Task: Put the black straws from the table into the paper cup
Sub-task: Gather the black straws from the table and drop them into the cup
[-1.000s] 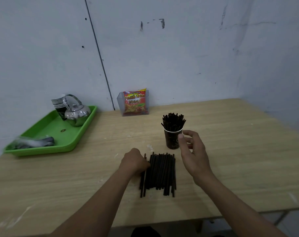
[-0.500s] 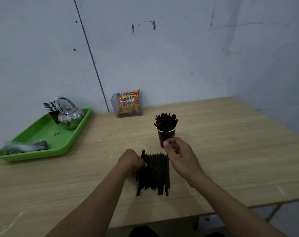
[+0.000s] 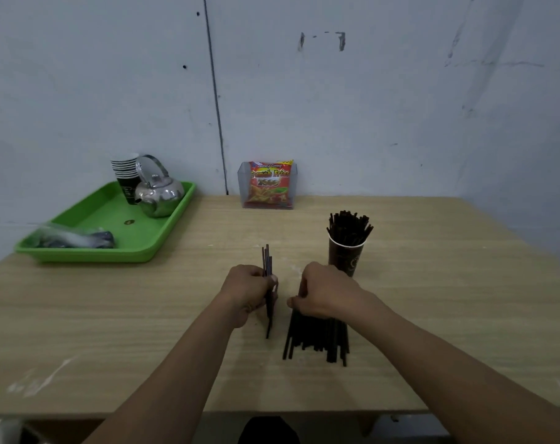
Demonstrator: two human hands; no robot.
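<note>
A dark paper cup (image 3: 345, 257) stands upright on the wooden table (image 3: 448, 299), crammed with several black straws (image 3: 349, 225) that stick out of its top. In front of it lies a pile of black straws (image 3: 318, 339) on the table. My right hand (image 3: 323, 291) rests on the far end of that pile, fingers curled over it. My left hand (image 3: 248, 291) is closed around a small bundle of straws (image 3: 267, 261), separated to the left of the pile, their tips pointing away from me.
A green tray (image 3: 93, 219) at the back left carries a metal kettle (image 3: 158, 195), a stack of paper cups (image 3: 125, 174) and a plastic-wrapped bundle (image 3: 77, 240). A snack packet in a clear holder (image 3: 269, 185) stands against the wall. The table's front edge is close to me.
My left hand has pulled a few straws off the pile to the left. My right hand has dropped from beside the cup onto the pile's far end.
</note>
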